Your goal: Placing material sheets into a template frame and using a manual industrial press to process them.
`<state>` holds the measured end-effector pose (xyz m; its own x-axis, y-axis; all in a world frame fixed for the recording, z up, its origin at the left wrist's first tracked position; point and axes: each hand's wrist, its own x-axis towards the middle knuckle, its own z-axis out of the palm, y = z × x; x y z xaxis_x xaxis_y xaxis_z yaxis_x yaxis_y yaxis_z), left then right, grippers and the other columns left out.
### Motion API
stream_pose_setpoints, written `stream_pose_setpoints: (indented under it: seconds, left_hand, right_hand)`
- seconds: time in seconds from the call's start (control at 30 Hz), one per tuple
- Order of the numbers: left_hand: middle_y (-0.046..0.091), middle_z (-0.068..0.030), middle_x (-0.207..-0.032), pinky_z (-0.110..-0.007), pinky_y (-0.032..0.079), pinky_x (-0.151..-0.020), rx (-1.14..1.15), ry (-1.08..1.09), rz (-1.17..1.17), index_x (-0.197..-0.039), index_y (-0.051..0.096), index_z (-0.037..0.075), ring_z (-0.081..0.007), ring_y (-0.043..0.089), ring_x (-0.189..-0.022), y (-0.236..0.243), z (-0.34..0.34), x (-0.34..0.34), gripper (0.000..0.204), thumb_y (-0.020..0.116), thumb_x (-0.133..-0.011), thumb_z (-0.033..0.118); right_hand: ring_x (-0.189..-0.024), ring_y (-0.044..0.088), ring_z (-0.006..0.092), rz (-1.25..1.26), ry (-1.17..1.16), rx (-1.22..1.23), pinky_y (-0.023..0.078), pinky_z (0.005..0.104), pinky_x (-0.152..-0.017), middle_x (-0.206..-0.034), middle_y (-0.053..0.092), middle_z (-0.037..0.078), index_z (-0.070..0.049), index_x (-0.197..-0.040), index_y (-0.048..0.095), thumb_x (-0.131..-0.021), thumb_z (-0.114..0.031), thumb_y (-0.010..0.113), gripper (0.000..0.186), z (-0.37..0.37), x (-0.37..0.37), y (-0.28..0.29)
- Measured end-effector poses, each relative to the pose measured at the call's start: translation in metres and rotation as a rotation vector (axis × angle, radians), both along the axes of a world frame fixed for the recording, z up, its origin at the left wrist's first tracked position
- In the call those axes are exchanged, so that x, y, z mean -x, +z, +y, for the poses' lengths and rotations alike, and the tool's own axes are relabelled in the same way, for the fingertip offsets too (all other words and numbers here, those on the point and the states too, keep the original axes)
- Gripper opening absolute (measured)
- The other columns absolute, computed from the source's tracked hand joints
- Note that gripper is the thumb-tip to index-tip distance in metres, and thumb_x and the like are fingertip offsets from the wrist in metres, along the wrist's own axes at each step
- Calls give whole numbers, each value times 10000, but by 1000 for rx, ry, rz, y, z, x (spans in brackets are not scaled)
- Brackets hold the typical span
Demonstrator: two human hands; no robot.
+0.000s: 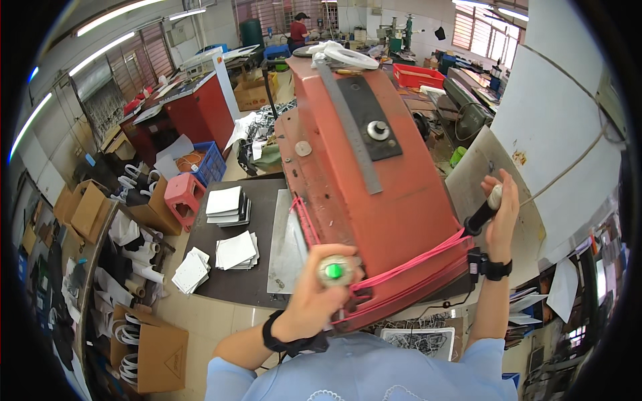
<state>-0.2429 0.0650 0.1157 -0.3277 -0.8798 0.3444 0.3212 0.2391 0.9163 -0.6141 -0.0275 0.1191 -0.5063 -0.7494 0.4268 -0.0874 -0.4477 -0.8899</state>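
Note:
A large red swing-arm press head [394, 227] stands in front of me, with pink cord wound round its near end. My left hand [313, 294] is closed round a pale round handle with a green button [336, 271] on top, at the head's near left corner. At its right side, my right hand [503, 224] rests against a black handle [479, 219] with a pale end, fingers curled loosely about it. Left of the press, stacks of white sheets [237, 250] lie on a dark table [207, 284] beside a metal plate [281, 247].
A steel ruler [348, 127] lies on the press head. To the left stand a pink stool [184, 196], a blue crate [212, 160] and cardboard boxes [160, 357]. Below the press sits a white bin [441, 342] of metal pieces. A person [299, 30] is far back.

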Motion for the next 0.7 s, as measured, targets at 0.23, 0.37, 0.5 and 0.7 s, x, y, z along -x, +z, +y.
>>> stream_pose_setpoints:
  seconds: [0.23,0.37,0.5,0.7]
  left_hand:
    - [611,-120,-830,-290,468,-759,-94,286,105,-1196,502,-34,-170,589,-792,11,1,-51,466,487,-937,354]
    - [615,-120,-818,-296,471,-740,-114,352,107,-1157,528,-28,-176,586,-775,14,0,-64,464,518,-911,365]
    - [614,-122,-805,-300,473,-713,-98,361,114,-1049,565,-22,-174,582,-741,-1,-2,-76,423,519,-913,375]
    - [612,-121,-805,-297,467,-707,-92,380,95,-1045,556,-16,-174,576,-738,-19,-1,-79,420,503,-923,382]
  right_hand:
    - [-758,592,147,-190,111,93,497,311,-808,-809,594,52,21,-1190,549,-959,-289,502,389,28,-61,9]
    - [-727,591,173,-184,240,9,501,328,-787,-779,596,74,35,-1080,577,-911,-250,495,342,41,-72,12]
    - [-627,559,162,-156,317,-2,506,325,-734,-689,573,79,19,-943,601,-922,-260,475,307,43,-72,-2]
    - [-591,553,160,-164,292,-14,510,329,-709,-668,567,82,12,-897,604,-916,-263,481,302,46,-80,-20]
